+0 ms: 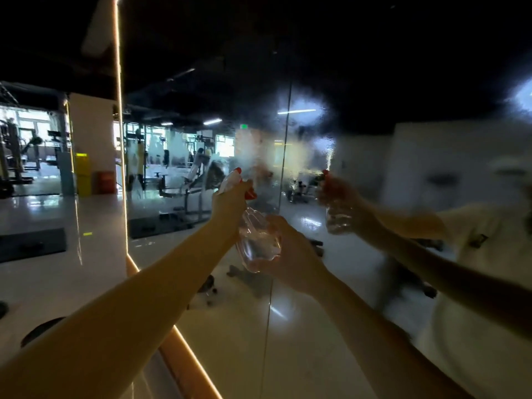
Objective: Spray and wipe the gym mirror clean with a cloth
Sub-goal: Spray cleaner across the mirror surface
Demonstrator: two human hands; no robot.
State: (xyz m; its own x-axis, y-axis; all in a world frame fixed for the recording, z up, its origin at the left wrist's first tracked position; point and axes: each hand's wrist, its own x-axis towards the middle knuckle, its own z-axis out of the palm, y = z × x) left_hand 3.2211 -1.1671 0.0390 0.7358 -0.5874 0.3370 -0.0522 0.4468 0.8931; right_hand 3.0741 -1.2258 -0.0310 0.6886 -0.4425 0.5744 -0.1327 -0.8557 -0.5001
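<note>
The large gym mirror (359, 82) fills the middle and right of the view, with misty spray patches on its glass around the centre. I hold a clear spray bottle (256, 240) with a white and red trigger head close in front of it. My left hand (230, 201) grips the bottle's neck and trigger. My right hand (290, 254) cups the bottle's lower body from the right. The mirror reflects both arms and the bottle at the right. No cloth is in view.
A lit yellow strip (122, 139) frames the mirror's left edge and runs down along its bottom. To the left lie the glossy gym floor (43, 214), a dark mat (31, 244), a yellow bin (83, 174) and exercise machines.
</note>
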